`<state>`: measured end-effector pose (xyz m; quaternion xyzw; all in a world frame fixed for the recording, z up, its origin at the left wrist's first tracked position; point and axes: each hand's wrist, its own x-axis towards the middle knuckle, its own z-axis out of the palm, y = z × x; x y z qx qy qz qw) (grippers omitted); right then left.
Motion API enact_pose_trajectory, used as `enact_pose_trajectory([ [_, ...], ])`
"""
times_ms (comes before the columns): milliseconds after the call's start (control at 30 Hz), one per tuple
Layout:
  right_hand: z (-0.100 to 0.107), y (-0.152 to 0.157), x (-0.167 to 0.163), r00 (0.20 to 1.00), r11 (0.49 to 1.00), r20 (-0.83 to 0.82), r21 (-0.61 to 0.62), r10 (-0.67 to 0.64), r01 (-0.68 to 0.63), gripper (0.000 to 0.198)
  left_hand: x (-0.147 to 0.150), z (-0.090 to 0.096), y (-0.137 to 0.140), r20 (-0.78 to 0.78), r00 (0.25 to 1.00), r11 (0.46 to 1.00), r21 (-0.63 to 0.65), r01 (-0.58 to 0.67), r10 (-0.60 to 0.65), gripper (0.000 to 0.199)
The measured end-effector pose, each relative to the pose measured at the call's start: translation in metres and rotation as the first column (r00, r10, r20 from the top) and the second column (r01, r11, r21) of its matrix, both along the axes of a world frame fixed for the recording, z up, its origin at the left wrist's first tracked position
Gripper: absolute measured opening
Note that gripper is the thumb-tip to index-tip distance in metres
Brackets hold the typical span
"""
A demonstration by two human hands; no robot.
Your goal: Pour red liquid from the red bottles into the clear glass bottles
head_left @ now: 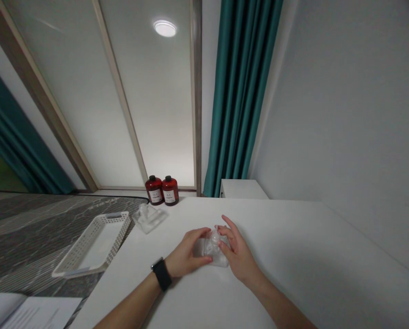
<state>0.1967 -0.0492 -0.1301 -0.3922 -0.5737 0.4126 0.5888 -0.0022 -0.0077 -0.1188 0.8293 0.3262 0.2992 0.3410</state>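
Observation:
A clear plastic item (212,249), which looks like a crumpled bag with a knotted or twisted top, sits on the white table in front of me. My left hand (191,251) wears a black watch and curls around its left side, fingers behind and thumb in front. At the item's narrow top, my right hand (234,249) closes its thumb and some fingers, while one finger points up and away. What is inside the plastic is too blurred to make out.
A second clear plastic item (148,218) lies on the white table (293,274) near its left edge. Behind it stand two red bottles (170,191) with black caps. Left, past the table edge, are a white basket (91,246) and an open book (36,313).

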Motion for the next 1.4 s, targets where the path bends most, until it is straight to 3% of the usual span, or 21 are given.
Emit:
enact_pose_trajectory([
  [267,0.000,-0.004,-0.008,0.983,0.990,0.118,0.019,-0.138,0.137,0.056,0.002,0.002,-0.002,0.008,1.000,0.999,0.035,-0.010,0.009,0.069],
  [533,0.009,-0.004,-0.005,0.906,0.958,0.311,0.093,-0.286,0.270,0.057,0.015,0.006,-0.004,-0.014,0.974,0.973,0.044,-0.227,0.227,0.069],
  [667,0.007,0.001,0.004,0.883,0.952,0.357,0.082,-0.305,0.295,0.063,0.012,0.010,-0.005,0.002,0.970,0.970,0.006,-0.241,0.241,0.073],
  [733,0.006,0.006,0.012,0.875,0.949,0.368,0.105,-0.314,0.296,0.060,0.007,0.016,-0.004,0.028,0.977,0.977,-0.036,-0.210,0.211,0.065],
  [867,0.005,0.012,0.025,0.852,0.924,0.358,0.141,-0.382,0.355,0.043,-0.002,0.026,0.001,0.066,0.990,0.986,-0.119,-0.116,0.125,0.018],
  [1000,0.005,0.010,0.023,0.880,0.950,0.358,0.121,-0.313,0.289,0.058,-0.002,0.021,0.004,0.068,0.972,0.972,-0.077,-0.221,0.227,0.016],
  [1133,0.001,0.008,0.015,0.908,0.981,0.369,0.078,-0.196,0.181,0.069,0.002,0.014,0.005,0.100,0.979,0.984,-0.040,-0.173,0.176,0.042],
  [1300,-0.006,0.017,0.021,0.932,0.980,0.304,0.043,-0.199,0.195,0.061,-0.001,0.022,0.007,0.082,0.989,0.992,-0.052,-0.119,0.123,0.016],
  [1400,-0.006,0.018,0.026,0.932,0.972,0.279,0.036,-0.232,0.231,0.050,-0.002,0.026,0.007,0.047,0.991,0.992,-0.036,-0.120,0.122,0.011],
])
